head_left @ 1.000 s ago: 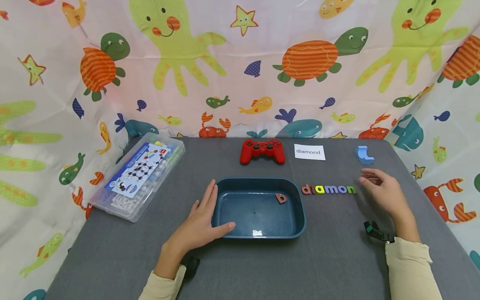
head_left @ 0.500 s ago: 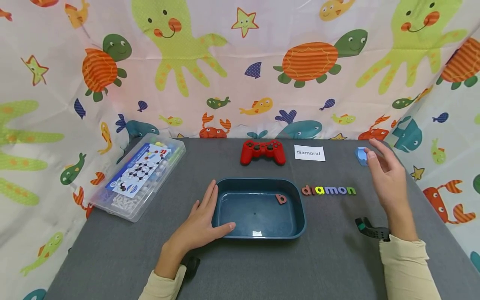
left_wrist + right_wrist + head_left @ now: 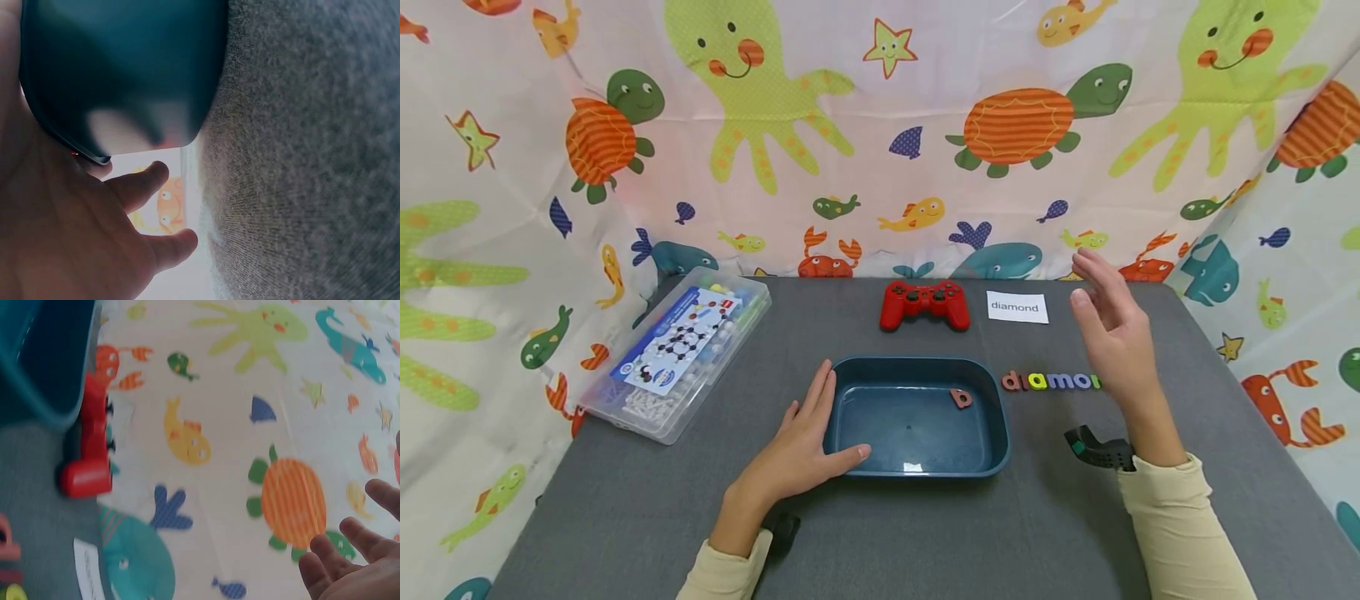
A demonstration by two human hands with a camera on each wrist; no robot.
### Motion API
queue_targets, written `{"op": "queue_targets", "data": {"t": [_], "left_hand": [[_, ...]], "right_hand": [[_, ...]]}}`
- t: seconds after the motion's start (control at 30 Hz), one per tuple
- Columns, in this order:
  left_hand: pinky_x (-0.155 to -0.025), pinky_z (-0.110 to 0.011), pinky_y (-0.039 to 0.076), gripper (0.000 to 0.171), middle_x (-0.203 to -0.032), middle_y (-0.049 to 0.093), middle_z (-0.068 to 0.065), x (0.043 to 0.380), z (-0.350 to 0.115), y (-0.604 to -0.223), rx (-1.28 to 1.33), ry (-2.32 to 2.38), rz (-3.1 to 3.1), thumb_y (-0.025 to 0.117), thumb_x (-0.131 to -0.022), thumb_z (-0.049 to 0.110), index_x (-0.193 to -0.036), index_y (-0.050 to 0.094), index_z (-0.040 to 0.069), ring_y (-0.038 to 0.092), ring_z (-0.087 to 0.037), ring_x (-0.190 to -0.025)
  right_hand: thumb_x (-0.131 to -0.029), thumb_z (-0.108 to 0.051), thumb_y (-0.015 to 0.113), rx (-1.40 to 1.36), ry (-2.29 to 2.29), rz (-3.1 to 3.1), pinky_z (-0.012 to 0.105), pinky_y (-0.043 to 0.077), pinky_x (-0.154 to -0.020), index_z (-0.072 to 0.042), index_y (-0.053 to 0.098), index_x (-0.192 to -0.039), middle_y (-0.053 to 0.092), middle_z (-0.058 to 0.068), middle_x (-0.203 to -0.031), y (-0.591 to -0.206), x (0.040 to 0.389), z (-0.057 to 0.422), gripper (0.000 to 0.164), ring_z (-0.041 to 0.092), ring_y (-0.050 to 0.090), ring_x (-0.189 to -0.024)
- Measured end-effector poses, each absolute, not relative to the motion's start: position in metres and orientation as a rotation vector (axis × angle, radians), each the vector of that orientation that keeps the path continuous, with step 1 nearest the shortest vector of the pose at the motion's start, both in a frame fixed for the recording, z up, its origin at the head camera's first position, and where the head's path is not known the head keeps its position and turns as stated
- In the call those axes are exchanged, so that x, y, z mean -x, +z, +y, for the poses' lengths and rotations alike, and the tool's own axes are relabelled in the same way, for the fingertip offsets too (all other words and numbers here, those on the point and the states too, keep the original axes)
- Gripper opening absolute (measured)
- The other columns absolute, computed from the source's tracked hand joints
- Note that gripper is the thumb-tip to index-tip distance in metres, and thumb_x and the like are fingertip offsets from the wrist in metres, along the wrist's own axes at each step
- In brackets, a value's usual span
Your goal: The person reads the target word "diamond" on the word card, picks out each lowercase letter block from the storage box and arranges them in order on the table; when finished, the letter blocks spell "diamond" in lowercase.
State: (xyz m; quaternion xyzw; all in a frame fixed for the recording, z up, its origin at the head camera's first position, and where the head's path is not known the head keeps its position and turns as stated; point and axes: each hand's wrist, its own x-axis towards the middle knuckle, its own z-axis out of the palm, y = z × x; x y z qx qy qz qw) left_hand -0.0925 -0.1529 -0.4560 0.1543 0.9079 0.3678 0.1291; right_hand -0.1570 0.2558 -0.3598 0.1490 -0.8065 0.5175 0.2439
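My left hand (image 3: pixel 797 450) rests against the left side of a dark blue tray (image 3: pixel 887 433), fingers straight and thumb over the near rim. The left wrist view shows the tray wall (image 3: pixel 125 69) beside the palm. Inside the tray lies one reddish letter (image 3: pixel 962 398). Right of it, a row of coloured letters (image 3: pixel 1048 381) reads "diamo", with the following letter partly covered. My right hand (image 3: pixel 1120 342) is raised over the row's right end, fingers loosely extended and holding nothing visible. The light blue holder behind it is hidden from the head view.
A white card (image 3: pixel 1017 307) printed "diamond" lies behind the letters. A red game controller (image 3: pixel 925 304) is at the back middle. On the left lies a clear plastic case (image 3: pixel 677 350) of molecule-model parts. A sea-animal curtain (image 3: pixel 865 125) hangs behind the grey table.
My right hand rose from beside the letters past the light blue holder, then moved left, covering the holder and part of the last letter. My left hand has stayed at the tray.
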Motion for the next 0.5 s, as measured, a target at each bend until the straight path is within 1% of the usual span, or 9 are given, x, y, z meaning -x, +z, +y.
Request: {"op": "queue_targets", "data": {"t": [0.17,0.27,0.33,0.37,0.43,0.5], "left_hand": [[-0.125,-0.068,-0.003,0.118,-0.177,-0.019,0.006,0.092,-0.153,-0.456,-0.46,1.078,2.631,0.071,-0.097,0.061,-0.172,-0.005,0.011,0.01,-0.028,-0.163],[-0.125,-0.067,-0.003,0.117,-0.177,-0.019,0.007,0.092,-0.153,-0.457,-0.455,1.077,2.63,0.072,-0.097,0.06,-0.172,-0.004,0.011,0.011,-0.028,-0.163],[-0.125,-0.067,-0.002,0.118,-0.177,-0.019,0.007,0.093,-0.153,-0.457,-0.449,1.072,2.635,0.072,-0.096,0.061,-0.172,-0.004,0.012,0.011,-0.028,-0.163],[-0.125,-0.067,-0.002,0.118,-0.177,-0.018,0.006,0.093,-0.153,-0.457,-0.446,1.072,2.637,0.072,-0.096,0.061,-0.172,-0.003,0.011,0.011,-0.028,-0.163],[-0.125,-0.067,-0.002,0.118,-0.177,-0.018,0.006,0.093,-0.153,-0.458,-0.442,1.071,2.64,0.072,-0.096,0.062,-0.172,-0.003,0.011,0.011,-0.029,-0.163],[-0.125,-0.068,-0.002,0.118,-0.178,-0.017,0.006,0.092,-0.153,-0.457,-0.444,1.078,2.638,0.072,-0.096,0.061,-0.172,-0.003,0.011,0.011,-0.029,-0.163]], "right_hand": [[-0.107,-0.004,0.059,-0.557,1.466,-2.155,0.023,0.042,-0.113,-0.003,0.05,-0.159,0.041,0.007,-0.168,-0.357,0.162,0.233,0.053,0.023,0.043,-0.149],[-0.106,0.0,0.058,-0.635,1.475,-2.154,0.022,0.042,-0.111,-0.004,0.05,-0.159,0.04,0.005,-0.169,-0.355,0.165,0.22,0.054,0.023,0.04,-0.15],[-0.105,0.0,0.059,-0.671,1.463,-2.179,0.023,0.041,-0.112,-0.006,0.05,-0.16,0.039,0.003,-0.169,-0.355,0.166,0.212,0.056,0.022,0.039,-0.15],[-0.104,0.0,0.06,-0.684,1.457,-2.196,0.024,0.04,-0.112,-0.007,0.049,-0.161,0.038,0.003,-0.169,-0.356,0.167,0.208,0.058,0.023,0.038,-0.15],[-0.103,-0.002,0.062,-0.709,1.453,-2.244,0.03,0.039,-0.115,-0.009,0.049,-0.162,0.037,0.001,-0.17,-0.356,0.168,0.2,0.06,0.022,0.036,-0.151],[-0.103,-0.004,0.064,-0.743,1.455,-2.305,0.04,0.037,-0.118,-0.01,0.048,-0.162,0.034,0.002,-0.171,-0.357,0.169,0.194,0.062,0.022,0.033,-0.152]]}}
